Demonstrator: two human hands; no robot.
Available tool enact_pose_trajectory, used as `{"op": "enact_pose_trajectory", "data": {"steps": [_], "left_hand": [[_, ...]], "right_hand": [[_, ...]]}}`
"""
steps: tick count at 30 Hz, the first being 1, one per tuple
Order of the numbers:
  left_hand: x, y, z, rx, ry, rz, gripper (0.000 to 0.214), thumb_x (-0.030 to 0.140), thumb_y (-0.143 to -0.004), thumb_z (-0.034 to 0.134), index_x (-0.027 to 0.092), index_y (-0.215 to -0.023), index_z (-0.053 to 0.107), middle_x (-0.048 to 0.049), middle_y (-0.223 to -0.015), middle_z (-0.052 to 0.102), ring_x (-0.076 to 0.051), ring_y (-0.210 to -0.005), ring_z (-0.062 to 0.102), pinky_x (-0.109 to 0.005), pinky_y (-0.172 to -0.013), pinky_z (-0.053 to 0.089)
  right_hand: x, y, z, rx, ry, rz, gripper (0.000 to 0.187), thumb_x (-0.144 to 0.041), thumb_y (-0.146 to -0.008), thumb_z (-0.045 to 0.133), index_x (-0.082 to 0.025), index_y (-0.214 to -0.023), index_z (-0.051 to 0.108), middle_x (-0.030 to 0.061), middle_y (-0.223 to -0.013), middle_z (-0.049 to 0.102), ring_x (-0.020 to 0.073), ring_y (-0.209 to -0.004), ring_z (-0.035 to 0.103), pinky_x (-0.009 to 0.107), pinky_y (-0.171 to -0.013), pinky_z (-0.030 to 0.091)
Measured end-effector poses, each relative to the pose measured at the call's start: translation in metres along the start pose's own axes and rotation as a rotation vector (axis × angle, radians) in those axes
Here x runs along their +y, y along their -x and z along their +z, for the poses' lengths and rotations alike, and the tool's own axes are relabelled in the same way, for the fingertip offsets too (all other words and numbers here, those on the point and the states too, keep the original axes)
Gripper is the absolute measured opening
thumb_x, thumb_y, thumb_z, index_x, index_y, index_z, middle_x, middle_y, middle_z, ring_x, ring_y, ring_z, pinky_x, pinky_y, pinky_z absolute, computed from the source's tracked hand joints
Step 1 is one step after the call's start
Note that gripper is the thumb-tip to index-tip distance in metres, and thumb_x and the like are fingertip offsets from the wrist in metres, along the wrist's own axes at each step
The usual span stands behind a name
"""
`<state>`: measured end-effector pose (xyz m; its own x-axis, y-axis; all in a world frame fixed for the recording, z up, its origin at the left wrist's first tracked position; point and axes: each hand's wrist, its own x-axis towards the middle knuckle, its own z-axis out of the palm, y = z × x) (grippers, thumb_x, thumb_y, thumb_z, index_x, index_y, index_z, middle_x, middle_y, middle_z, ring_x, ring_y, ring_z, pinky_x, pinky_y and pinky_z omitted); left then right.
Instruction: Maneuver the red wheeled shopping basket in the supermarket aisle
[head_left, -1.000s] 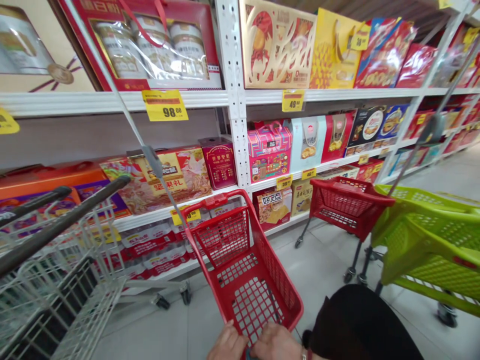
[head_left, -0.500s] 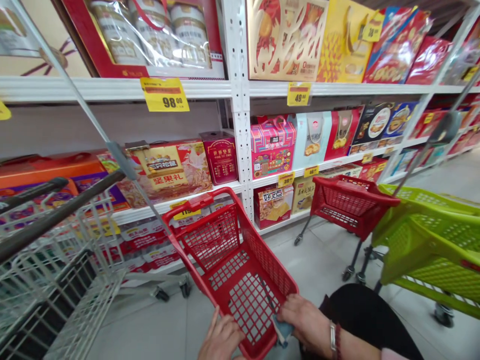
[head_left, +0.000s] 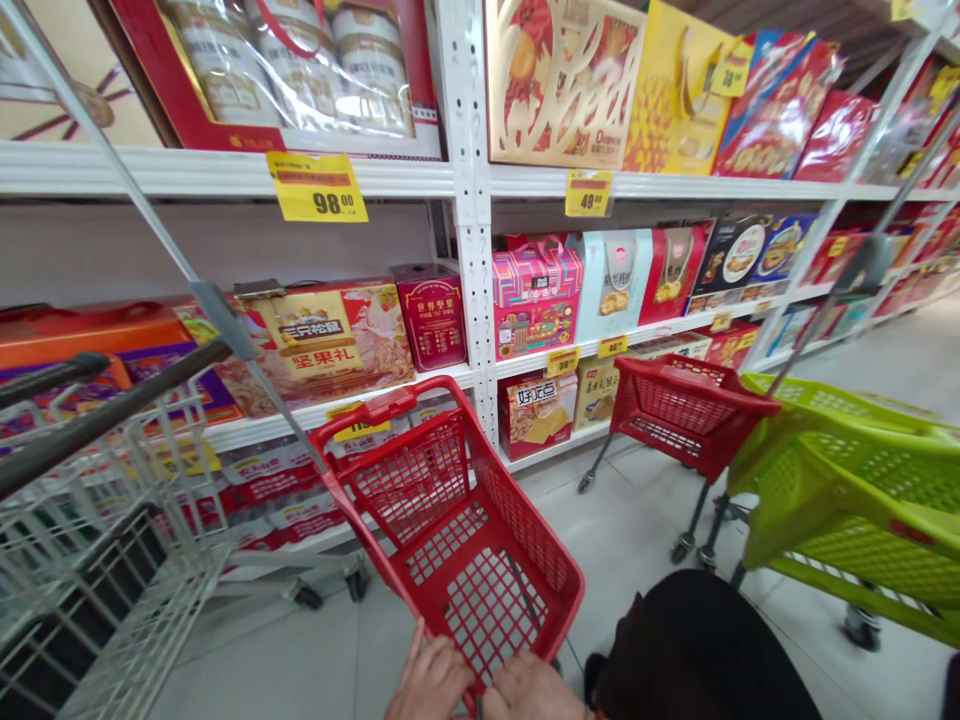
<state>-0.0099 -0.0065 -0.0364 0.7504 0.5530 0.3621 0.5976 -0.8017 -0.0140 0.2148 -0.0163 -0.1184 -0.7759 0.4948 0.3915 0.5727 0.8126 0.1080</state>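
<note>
The left hand [head_left: 427,682] and right hand [head_left: 529,690] sit low at the near end of a red shopping cart [head_left: 382,402], fingers bent at its rim. Both are cut off by the bottom of the view, so how firmly they hold it cannot be told. Just right of them bulks something black [head_left: 697,650], perhaps a bag or clothing, too dark to make out

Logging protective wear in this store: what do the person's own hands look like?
The left hand and right hand are bare, without gloves. The wrists run out of view at the bottom edge, so sleeves or jewellery cannot be seen.
</note>
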Motion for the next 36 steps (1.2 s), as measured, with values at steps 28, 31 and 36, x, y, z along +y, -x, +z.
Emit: {"op": "enact_pose_trajectory", "data": {"steps": [28,31,36], "left_hand": [[-0.014,0.018,0.038,0.149,0.013,0.035,0.042,0.071,-0.078,0.068,0.031,-0.093,0.065,0.0090,-0.087,0.074,-0.014,-0.096,0.070,-0.034,-0.131,0.018],[-0.009,0.012,0.021,0.081,0.012,0.002,0.039,0.065,-0.080,0.072,0.032,-0.098,0.065,0.0096,-0.093,0.075,-0.013,-0.101,0.070,-0.033,-0.128,0.028],[-0.005,0.013,0.003,-0.005,0.026,-0.032,0.035,0.064,-0.081,0.071,0.035,-0.100,0.065,0.0115,-0.094,0.075,-0.011,-0.104,0.069,-0.031,-0.125,0.034]], "right_hand": [[0.095,0.029,-0.085,-0.260,-0.070,-0.171,0.015,-0.031,-0.093,0.065,-0.020,-0.095,0.055,0.0038,-0.089,0.062,0.0216,-0.079,0.055,0.034,-0.068,0.041],[0.063,0.020,-0.059,-0.189,-0.056,-0.179,0.019,-0.036,-0.098,0.062,-0.021,-0.090,0.054,0.0009,-0.083,0.060,0.0194,-0.074,0.054,0.031,-0.061,0.038],[0.047,0.014,-0.042,-0.131,-0.038,-0.187,0.023,-0.038,-0.102,0.057,-0.023,-0.086,0.052,-0.0014,-0.077,0.059,0.0177,-0.066,0.052,0.030,-0.056,0.035]]}}
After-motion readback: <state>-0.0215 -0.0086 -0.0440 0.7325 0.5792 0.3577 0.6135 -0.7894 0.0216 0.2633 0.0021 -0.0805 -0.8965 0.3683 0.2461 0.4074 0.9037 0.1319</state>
